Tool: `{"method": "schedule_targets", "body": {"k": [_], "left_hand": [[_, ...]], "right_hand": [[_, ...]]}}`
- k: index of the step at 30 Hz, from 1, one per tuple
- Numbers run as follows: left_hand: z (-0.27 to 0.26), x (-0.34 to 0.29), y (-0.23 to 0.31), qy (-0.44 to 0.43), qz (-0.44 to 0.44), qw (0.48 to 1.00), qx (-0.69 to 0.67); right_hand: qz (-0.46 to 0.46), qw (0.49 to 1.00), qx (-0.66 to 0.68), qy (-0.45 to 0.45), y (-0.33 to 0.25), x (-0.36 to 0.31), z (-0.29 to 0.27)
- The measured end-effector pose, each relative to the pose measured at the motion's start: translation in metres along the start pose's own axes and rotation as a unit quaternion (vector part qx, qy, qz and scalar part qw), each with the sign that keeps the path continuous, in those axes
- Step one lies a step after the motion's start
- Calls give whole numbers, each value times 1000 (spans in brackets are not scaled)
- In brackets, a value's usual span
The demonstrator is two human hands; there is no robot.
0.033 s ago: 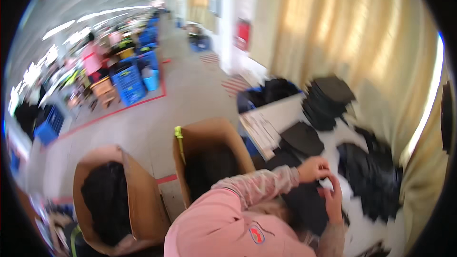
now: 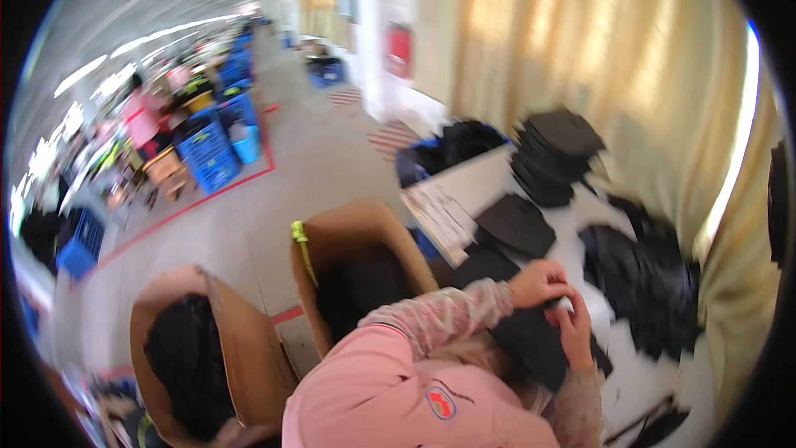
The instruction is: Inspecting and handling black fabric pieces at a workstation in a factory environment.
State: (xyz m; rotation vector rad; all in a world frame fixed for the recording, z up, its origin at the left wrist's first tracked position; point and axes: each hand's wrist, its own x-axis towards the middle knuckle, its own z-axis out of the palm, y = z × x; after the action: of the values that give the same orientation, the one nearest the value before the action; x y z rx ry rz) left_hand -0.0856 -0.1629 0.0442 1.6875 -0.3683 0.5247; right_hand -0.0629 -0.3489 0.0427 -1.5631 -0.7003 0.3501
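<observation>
My left hand (image 2: 537, 284) reaches across the white table with its fingers bent together; whatever they pinch, if anything, is too small to make out. Close against its fingertips is my right hand (image 2: 575, 333), its thumb and fingers apart in a curve. A small pale patch shows in that gap, and I cannot tell whether it is a thing or the tabletop. Beneath both hands lies a dark fabric piece (image 2: 531, 344), partly covered by my arm. Beyond them are a flat black cut piece (image 2: 516, 226) and a tall stack of black pieces (image 2: 557, 153).
A crumpled black heap (image 2: 643, 282) lies to the right, beside a beige curtain (image 2: 539, 41). Two cardboard boxes with dark contents, a nearer box (image 2: 253, 357) and a farther box (image 2: 398, 236), stand left. Blue crates (image 2: 211, 153) and a person (image 2: 143, 120) are beyond the aisle.
My hands have come closer together, the right one rising to the left one's fingertips. The gap between its thumb and fingers is narrower. The whole view has shifted slightly.
</observation>
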Motion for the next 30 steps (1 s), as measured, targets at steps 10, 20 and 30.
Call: {"method": "schedule_targets", "body": {"k": [10,20,30], "left_hand": [[-59,53,-116,-68,22,938,339],[-116,78,-219,-274,-186,765,552],[-140,88,-170,-223,-198,842,449]], "right_hand": [[97,990,3,101,44,2,-42],[148,985,21,81,47,18,-63],[-58,968,-170,178,78,40,-61]]}}
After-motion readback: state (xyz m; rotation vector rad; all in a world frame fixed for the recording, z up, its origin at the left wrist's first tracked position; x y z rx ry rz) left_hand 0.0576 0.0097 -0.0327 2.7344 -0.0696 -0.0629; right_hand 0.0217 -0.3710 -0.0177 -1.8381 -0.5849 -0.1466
